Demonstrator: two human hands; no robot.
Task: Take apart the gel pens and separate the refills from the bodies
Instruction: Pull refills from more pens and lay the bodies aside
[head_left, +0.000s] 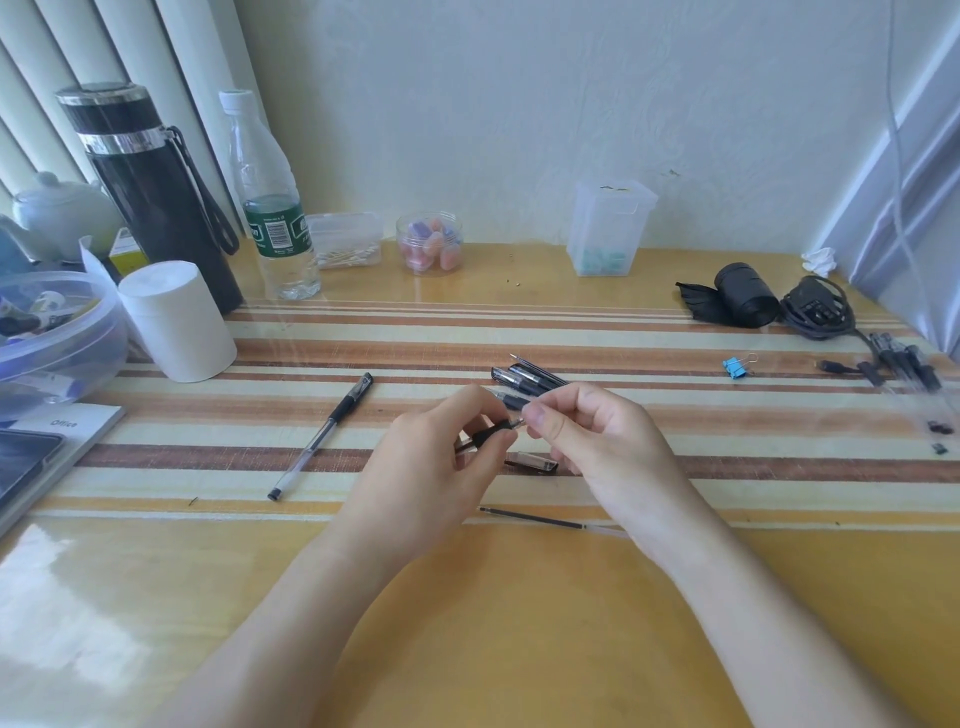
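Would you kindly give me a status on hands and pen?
Left hand grips pen by its black grip. Right hand pinches the tip end. One refill loose nearby; nothing blocking.

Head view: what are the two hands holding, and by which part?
One gel pen, held between both. The left hand grips its black rubber grip section; the fingers of the right hand pinch its tip end.
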